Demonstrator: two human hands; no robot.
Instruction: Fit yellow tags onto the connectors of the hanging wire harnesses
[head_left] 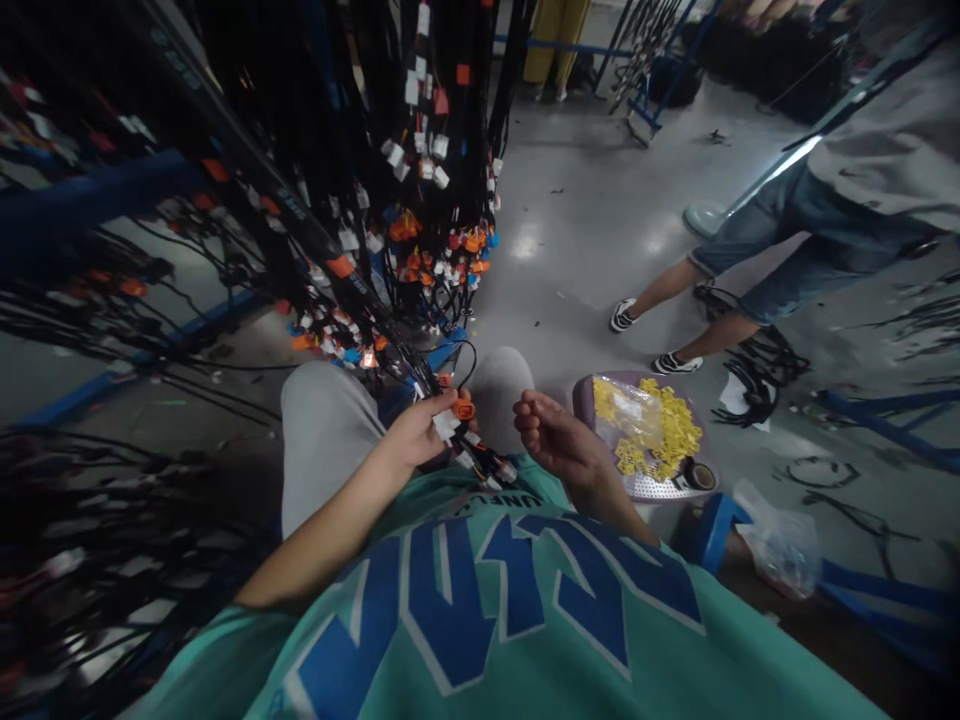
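Note:
My left hand (412, 432) is closed around the end of a black wiring harness (386, 325) above my lap. An orange connector (464, 410) and a white connector (445, 425) stick out by its thumb, with more small plugs (499, 470) hanging below. My right hand (559, 440) is raised to the right of the harness, apart from it. Its fingers are curled, thumb against fingertips; whatever may be between them is too small to make out. Beside it stands a mauve tray-like surface (583, 398) with yellow plastic clips (679, 430) on it.
Dense hanging harnesses (420, 150) with many connectors fill the left and front. A clear bag (634, 412) and tape roll (699, 474) lie among the clips. A person in denim shorts (810, 250) stands at right. Blue frames (892, 425) and a plastic bag (780, 540) are nearby.

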